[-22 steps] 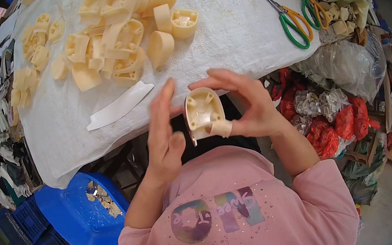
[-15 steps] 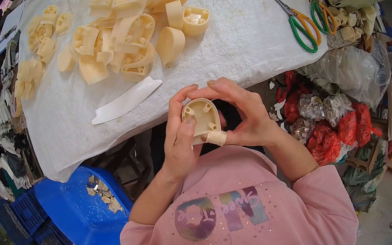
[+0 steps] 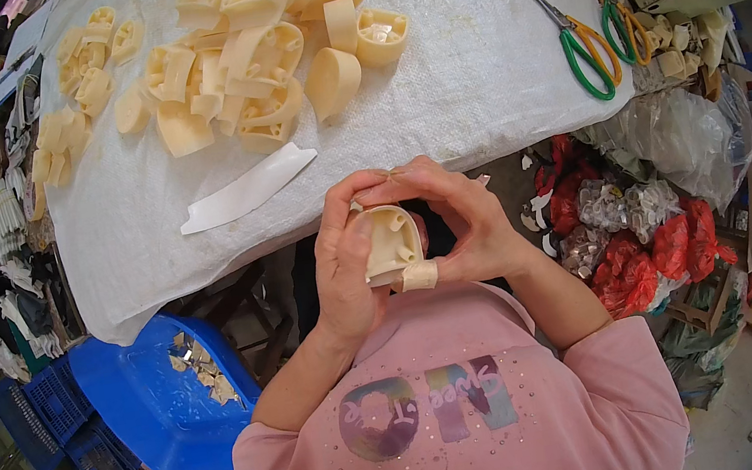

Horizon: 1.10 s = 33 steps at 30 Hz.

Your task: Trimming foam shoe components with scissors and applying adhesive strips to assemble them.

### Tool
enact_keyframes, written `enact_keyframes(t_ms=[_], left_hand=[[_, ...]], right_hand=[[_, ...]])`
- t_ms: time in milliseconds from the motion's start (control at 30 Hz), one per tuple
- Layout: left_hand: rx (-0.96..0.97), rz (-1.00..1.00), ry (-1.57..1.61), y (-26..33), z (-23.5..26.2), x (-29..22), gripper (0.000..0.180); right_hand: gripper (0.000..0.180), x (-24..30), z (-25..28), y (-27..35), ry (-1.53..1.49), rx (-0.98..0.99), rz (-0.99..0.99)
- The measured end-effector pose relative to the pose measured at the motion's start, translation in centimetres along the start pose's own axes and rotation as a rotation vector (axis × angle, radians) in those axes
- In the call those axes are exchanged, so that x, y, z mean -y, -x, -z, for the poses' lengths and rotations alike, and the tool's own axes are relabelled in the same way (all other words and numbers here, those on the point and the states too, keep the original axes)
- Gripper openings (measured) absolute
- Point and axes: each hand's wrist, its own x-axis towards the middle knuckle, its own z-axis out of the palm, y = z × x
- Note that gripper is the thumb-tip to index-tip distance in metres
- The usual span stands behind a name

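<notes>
Both my hands hold one cream plastic part (image 3: 388,241) close to my chest, below the table's front edge. My left hand (image 3: 342,269) wraps its left side, fingers curled over the top. My right hand (image 3: 456,224) grips it from the right, and its thumb, wrapped in tape, rests under the part. The part's hollow, ribbed inside faces up toward me.
A white-covered table (image 3: 469,78) carries a heap of cream plastic parts (image 3: 254,50), a flat white strip (image 3: 244,188) and green-handled scissors (image 3: 583,52). A blue tub (image 3: 149,401) with scraps sits at lower left. Bags in red and clear plastic (image 3: 644,226) crowd the right.
My hands have closed in tighter around the part and drawn it slightly nearer my body; my left fingers now curl over its top.
</notes>
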Motion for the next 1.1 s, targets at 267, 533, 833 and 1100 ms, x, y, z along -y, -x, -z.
enact_keyframes(t_ms=[267,533,833,1100], left_hand=[[0.036,0.008,-0.029,-0.1,-0.5,0.0,0.081],[-0.030,-0.003,-0.124,-0.3,-2.2,0.0,0.087],[-0.118,-0.119,-0.235,0.0,-2.3,0.0,0.067],[-0.195,-0.171,-0.242,-0.2,-2.5,-0.1,0.048]], right_hand=[[0.041,0.1,0.4,-0.5,-0.234,-0.002,-0.257],[0.022,-0.9,1.3,-1.9,-0.655,0.140,-0.691],[0.017,-0.2,-1.2,-0.5,-0.144,0.006,-0.170],[0.039,0.1,-2.8,0.4,-0.111,-0.106,-0.176]])
